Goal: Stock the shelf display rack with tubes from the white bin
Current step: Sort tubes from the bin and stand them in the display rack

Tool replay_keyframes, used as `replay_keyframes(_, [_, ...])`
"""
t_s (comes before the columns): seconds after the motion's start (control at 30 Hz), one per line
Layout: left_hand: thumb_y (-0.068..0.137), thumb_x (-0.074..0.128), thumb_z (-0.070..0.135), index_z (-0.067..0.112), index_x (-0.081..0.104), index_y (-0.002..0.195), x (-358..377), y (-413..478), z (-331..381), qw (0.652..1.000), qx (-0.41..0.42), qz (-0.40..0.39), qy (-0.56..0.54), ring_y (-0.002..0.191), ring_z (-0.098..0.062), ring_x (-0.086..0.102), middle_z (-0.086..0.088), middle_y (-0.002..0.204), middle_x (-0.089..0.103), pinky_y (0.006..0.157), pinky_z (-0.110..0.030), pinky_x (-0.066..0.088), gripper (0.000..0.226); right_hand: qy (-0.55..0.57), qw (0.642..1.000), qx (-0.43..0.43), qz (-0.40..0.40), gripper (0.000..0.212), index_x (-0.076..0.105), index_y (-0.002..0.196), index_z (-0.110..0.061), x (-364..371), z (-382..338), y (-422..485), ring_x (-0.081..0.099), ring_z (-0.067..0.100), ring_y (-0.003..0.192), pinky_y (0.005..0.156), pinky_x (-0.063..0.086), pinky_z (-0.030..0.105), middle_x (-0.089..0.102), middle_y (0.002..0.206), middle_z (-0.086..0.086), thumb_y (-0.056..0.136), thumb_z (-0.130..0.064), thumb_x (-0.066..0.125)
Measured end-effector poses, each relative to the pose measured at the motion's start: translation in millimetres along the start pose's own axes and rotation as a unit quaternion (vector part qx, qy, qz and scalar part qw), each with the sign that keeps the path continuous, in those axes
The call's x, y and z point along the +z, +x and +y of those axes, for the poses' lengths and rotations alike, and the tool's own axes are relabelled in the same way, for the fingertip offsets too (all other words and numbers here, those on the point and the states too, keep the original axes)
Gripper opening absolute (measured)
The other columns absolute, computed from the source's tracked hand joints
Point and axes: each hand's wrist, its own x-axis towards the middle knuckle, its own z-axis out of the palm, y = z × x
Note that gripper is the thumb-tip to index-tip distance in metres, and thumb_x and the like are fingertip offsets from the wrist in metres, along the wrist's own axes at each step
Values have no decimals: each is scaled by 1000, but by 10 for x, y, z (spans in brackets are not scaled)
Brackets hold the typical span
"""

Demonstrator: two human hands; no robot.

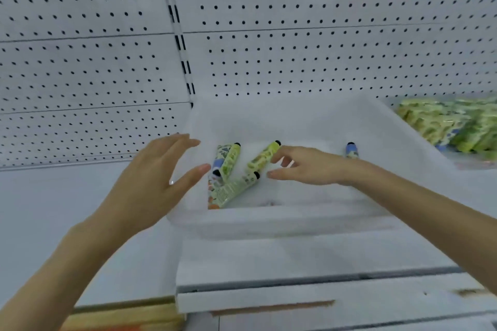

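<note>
A white bin (pixel 282 219) stands on the shelf in front of me. Several small patterned tubes with black caps lie in its left half, among them a yellow-green tube (pixel 262 157) and a pale green tube (pixel 234 191). A blue-topped tube (pixel 351 150) lies apart at the bin's right. My right hand (pixel 304 166) reaches into the bin, fingers spread, fingertips close to the yellow-green tube but not closed around it. My left hand (pixel 158 180) hovers over the bin's left rim, fingers straight and spread, holding nothing.
A white pegboard wall (pixel 322 35) rises behind the bin. A stack of green patterned packets (pixel 454 126) lies on the shelf at the right. The white shelf front edge (pixel 309 298) runs below the bin, with a wooden surface (pixel 121 317) at lower left.
</note>
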Motion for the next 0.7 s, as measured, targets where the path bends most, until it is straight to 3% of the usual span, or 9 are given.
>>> replay_keyframes(0.27, [79, 23, 76, 43, 42, 135, 267, 79, -166, 984, -39, -18, -173, 139, 12, 10, 27, 150, 26, 106, -14, 13, 68, -27, 994, -60, -85, 47, 50, 127, -25, 114, -16, 507, 49, 11, 113, 89, 42, 20, 48, 125, -7, 87, -45, 61])
replay_keyframes(0.47, [85, 30, 66, 42, 49, 130, 315, 61, -151, 966, -46, -7, -253, 140, 12, 9, 32, 148, 28, 108, -13, 15, 54, -34, 988, -131, -80, 32, 61, 113, -21, 238, -65, 790, 47, 4, 94, 75, 39, 12, 49, 97, -13, 86, -38, 65])
replay_keyframes(0.57, [85, 33, 63, 42, 50, 129, 322, 58, -142, 959, -54, -3, -279, 140, 12, 11, 34, 146, 29, 109, -8, 16, 52, -58, 983, -163, -67, 31, 64, 110, -17, 312, -52, 854, 43, 4, 83, 73, 37, 20, 43, 86, -15, 85, -35, 66])
replay_keyframes(0.7, [86, 33, 61, 42, 50, 129, 304, 58, -135, 958, -58, -9, -280, 140, 11, 11, 34, 146, 29, 107, -17, 17, 50, -72, 977, -185, -81, 31, 62, 106, -17, 356, -21, 868, 39, 11, 91, 79, 34, 23, 45, 89, -10, 84, -38, 66])
